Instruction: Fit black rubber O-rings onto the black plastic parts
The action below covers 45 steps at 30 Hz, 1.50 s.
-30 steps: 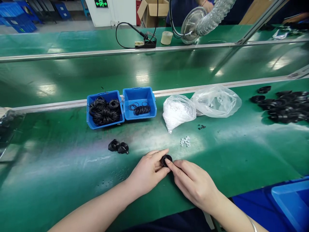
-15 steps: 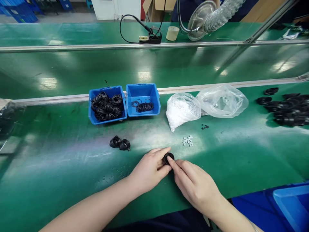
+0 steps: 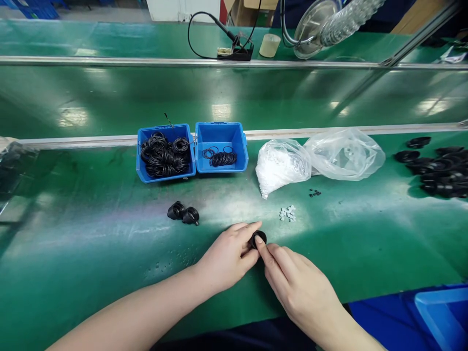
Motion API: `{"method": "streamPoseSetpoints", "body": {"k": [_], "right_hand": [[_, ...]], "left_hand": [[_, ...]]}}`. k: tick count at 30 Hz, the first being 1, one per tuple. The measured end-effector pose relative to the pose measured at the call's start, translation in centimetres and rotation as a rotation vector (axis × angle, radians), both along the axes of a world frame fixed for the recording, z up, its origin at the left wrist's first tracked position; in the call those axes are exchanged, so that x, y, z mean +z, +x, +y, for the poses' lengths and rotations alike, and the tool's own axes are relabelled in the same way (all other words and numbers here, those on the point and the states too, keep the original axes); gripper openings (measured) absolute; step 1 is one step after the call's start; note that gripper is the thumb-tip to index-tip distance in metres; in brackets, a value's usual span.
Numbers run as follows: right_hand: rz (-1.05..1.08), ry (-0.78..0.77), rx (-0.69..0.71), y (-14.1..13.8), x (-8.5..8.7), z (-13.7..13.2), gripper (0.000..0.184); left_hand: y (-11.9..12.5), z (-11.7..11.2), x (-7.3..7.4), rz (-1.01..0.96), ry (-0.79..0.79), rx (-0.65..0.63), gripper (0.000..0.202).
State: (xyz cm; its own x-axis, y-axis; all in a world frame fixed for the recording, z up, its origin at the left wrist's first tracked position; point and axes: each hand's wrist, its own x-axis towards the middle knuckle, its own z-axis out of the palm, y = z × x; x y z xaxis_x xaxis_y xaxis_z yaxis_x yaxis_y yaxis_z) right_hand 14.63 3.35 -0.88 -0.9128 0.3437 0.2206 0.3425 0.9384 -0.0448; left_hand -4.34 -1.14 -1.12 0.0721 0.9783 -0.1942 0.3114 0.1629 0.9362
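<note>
My left hand (image 3: 228,256) and my right hand (image 3: 296,285) meet over a small round black part (image 3: 259,238) on the green bench. The left hand's thumb and fingers grip the part; the right hand's fingertips pinch at its top. Two more black parts (image 3: 183,213) lie to the left of my hands. A small heap of tiny white pieces (image 3: 288,213) and a few tiny black pieces (image 3: 315,193) lie just beyond the hands.
Two blue bins stand further back: the left bin (image 3: 141,161) holds many black rings, the right bin (image 3: 221,139) a few. Beside them lie a bag of white pieces (image 3: 281,165) and a clear bag (image 3: 345,153). Several black parts (image 3: 438,165) are piled at the right. A blue crate (image 3: 444,312) sits lower right.
The view has shifted slightly, so everything sits a little further right. My hands stay together on the black part, with only small finger movement.
</note>
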Motion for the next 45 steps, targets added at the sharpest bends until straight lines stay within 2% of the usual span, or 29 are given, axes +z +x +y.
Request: {"method": "streamPoseSetpoints", "body": {"k": [5, 8, 14, 16, 21, 26, 33, 36, 38, 40, 43, 45], "right_hand": [[0.183, -0.126, -0.07, 0.4, -0.8, -0.1, 0.065], [0.184, -0.138, -0.084, 0.6, -1.3, -0.2, 0.065], [0.106, -0.144, -0.063, 0.3, -0.5, 0.3, 0.056], [0.091, -0.19, -0.053, 0.2, -0.1, 0.7, 0.052], [0.245, -0.329, -0.075, 0.5, -0.4, 0.8, 0.051], [0.289, -0.295, -0.101, 0.7, -1.2, 0.2, 0.059], [0.088, -0.203, -0.046, 0.7, -1.0, 0.4, 0.059], [0.109, -0.278, -0.044, 0.8, -0.7, 0.8, 0.057], [0.231, -0.332, -0.069, 0.8, -0.5, 1.3, 0.058], [0.382, -0.372, -0.153, 0.8, -0.2, 2.0, 0.056], [0.56, -0.43, -0.286, 0.8, -0.1, 3.0, 0.047], [0.621, -0.461, -0.313, 0.7, -0.4, 3.5, 0.04]], "left_hand": [[0.0, -0.1, 0.0, -0.022, -0.027, 0.017, 0.056], [0.0, -0.1, -0.1, -0.025, -0.032, 0.019, 0.055], [-0.1, 0.2, 0.2, 0.025, -0.034, 0.004, 0.055], [-0.1, 0.2, 0.3, 0.017, -0.036, 0.012, 0.055], [0.0, -0.1, 0.0, -0.118, -0.019, 0.002, 0.051], [0.1, -0.2, -0.2, -0.114, 0.0, 0.008, 0.052], [0.1, 0.0, -0.3, -0.056, -0.035, 0.019, 0.055], [0.1, 0.1, -0.5, -0.274, -0.08, 0.071, 0.053], [-0.1, 0.2, -0.3, -0.508, -0.145, 0.095, 0.054], [-0.5, 0.5, 0.2, -0.673, -0.22, 0.118, 0.051], [-1.0, 0.8, 1.3, -0.76, -0.29, 0.161, 0.038], [-1.2, 0.9, 1.8, -0.822, -0.314, 0.175, 0.033]]}}
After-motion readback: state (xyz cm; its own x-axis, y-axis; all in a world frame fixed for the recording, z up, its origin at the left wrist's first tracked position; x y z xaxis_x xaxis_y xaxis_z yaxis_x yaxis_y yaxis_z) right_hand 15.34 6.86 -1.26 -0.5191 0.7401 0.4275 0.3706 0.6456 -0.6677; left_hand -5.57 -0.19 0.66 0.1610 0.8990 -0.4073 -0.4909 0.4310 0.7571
